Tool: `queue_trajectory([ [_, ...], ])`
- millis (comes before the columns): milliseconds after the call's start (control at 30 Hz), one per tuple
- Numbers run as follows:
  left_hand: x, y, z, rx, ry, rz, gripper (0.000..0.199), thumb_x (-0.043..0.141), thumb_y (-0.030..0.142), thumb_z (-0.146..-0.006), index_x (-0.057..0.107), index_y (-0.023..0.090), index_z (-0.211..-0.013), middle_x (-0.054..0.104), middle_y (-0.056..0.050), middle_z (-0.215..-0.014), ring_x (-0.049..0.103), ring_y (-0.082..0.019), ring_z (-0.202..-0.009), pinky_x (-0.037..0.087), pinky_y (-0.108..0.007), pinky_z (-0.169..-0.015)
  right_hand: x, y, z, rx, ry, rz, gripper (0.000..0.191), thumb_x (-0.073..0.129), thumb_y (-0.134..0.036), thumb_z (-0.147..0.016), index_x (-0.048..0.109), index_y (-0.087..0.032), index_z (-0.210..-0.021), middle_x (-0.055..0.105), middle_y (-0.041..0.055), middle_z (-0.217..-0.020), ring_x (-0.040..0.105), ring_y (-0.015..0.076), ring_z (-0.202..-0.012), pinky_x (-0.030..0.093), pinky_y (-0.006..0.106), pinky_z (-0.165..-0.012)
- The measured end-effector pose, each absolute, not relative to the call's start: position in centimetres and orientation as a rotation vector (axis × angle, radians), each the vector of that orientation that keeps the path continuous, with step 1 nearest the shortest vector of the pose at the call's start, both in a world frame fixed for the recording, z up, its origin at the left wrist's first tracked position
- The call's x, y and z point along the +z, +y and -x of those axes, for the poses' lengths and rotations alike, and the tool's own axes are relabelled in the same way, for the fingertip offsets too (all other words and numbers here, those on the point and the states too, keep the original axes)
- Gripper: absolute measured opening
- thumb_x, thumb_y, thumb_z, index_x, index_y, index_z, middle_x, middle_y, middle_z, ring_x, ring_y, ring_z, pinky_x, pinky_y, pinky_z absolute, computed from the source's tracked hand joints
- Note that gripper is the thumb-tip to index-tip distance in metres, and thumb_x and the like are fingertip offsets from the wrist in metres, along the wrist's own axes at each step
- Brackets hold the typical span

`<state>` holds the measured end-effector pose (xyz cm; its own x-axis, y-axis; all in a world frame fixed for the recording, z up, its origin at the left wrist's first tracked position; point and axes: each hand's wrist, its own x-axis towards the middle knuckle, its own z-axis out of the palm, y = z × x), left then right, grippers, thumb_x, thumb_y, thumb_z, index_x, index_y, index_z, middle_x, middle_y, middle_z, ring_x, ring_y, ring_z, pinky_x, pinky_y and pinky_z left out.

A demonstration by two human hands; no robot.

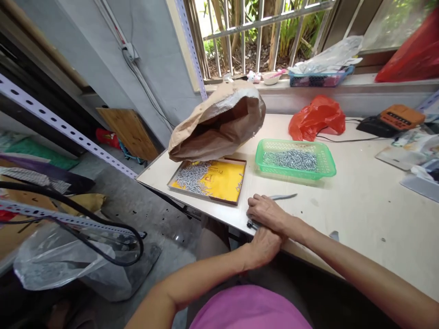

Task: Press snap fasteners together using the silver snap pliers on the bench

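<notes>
My right hand (269, 212) is closed near the table's front edge, its fingers curled down. Just below it and touching it, my left hand (265, 246) is closed too. A small dark-ended piece (253, 225) pokes out between them; what each hand grips is mostly hidden. Beyond my right hand lies a thin grey pointed strip (284, 197). Left of the hands, a shallow tray (238, 201) with a yellow bottom holds many small metal pieces (194, 178). Farther back, a green plastic basket (327, 167) holds a heap of similar silvery pieces (295, 159).
An open brown paper bag (219, 123) leans over the tray's back side. Behind the basket are a red plastic bag (317, 119) and an orange-and-black battery on a charger (401, 116). Another grey scrap (334, 236) lies near the right forearm. Clear plastic packaging (421, 146) sits at right.
</notes>
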<state>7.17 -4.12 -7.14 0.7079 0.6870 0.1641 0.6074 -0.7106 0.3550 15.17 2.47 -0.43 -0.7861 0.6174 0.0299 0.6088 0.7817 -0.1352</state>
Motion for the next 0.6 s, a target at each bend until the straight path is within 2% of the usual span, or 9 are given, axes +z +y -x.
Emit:
queue_trajectory([
  [167,-5.9,-5.9,-5.8,0.488,0.768,-2.805,0.02,0.044,0.015,-0.087,0.064,0.012,-0.091,0.067,-0.007,-0.09,0.061,-0.018,-0.085,0.049,-0.029,-0.077,-2.6,3.1,-13.3,0.056,-2.932,0.856,0.019,0.055,-0.015,-0.081,0.062,-0.022,-0.066,0.064,0.0071,-0.081,0.052,0.0226,-0.086,0.035,0.036,-0.068],
  [300,-2.2,-6.6,-1.7,0.709,0.67,-2.887,0.019,0.048,0.028,-0.091,0.064,0.019,-0.087,0.064,-0.002,-0.074,0.056,-0.012,-0.067,0.045,-0.025,-0.062,-2.6,3.5,-13.7,0.205,-2.798,0.845,0.017,0.051,-0.015,-0.083,0.061,-0.02,-0.07,0.063,0.004,-0.077,0.054,0.0183,-0.078,0.037,0.033,-0.069],
  [367,-0.1,-5.1,1.6,0.749,0.961,-2.886,0.017,0.048,0.025,-0.09,0.064,0.019,-0.089,0.061,-0.002,-0.068,0.053,-0.014,-0.065,0.044,-0.027,-0.061,-1.0,4.1,-15.0,0.346,-2.593,0.909,0.013,0.048,-0.019,-0.085,0.059,-0.02,-0.078,0.062,0.0027,-0.077,0.054,0.0161,-0.073,0.04,0.031,-0.068],
  [467,2.3,-0.4,7.1,0.598,1.72,-2.679,0.02,0.046,0.016,-0.091,0.066,0.016,-0.089,0.061,-0.005,-0.077,0.053,-0.016,-0.077,0.044,-0.029,-0.071,2.8,6.7,-18.8,0.403,-2.227,1.034,0.012,0.046,-0.03,-0.088,0.055,-0.023,-0.084,0.061,0.0023,-0.079,0.056,0.0163,-0.071,0.044,0.031,-0.066],
  [533,3.1,3.0,10.2,0.323,1.962,-2.524,0.018,0.051,0.019,-0.09,0.068,0.015,-0.086,0.062,-0.007,-0.083,0.052,-0.019,-0.084,0.044,-0.03,-0.073,4.9,9.2,-22.1,0.219,-2.055,1.198,0.017,0.046,-0.041,-0.088,0.054,-0.027,-0.085,0.061,0.0035,-0.081,0.057,0.0205,-0.072,0.045,0.036,-0.068],
  [567,3.2,4.5,11.4,0.18,1.989,-2.478,0.016,0.054,0.02,-0.088,0.069,0.015,-0.086,0.062,-0.008,-0.086,0.051,-0.02,-0.087,0.044,-0.029,-0.073,5.5,10.4,-23.7,0.126,-2.02,1.296,0.022,0.04,-0.046,-0.089,0.055,-0.029,-0.089,0.061,0.0054,-0.083,0.058,0.0243,-0.076,0.044,0.041,-0.071],
  [600,3.1,5.6,12.3,0.05,1.971,-2.452,0.015,0.056,0.021,-0.087,0.069,0.015,-0.083,0.062,-0.008,-0.086,0.051,-0.02,-0.089,0.043,-0.029,-0.073,5.6,11.3,-25.2,0.047,-2.049,1.363,0.032,0.033,-0.053,-0.089,0.055,-0.03,-0.093,0.059,0.0077,-0.083,0.057,0.0289,-0.076,0.043,0.046,-0.068],
])
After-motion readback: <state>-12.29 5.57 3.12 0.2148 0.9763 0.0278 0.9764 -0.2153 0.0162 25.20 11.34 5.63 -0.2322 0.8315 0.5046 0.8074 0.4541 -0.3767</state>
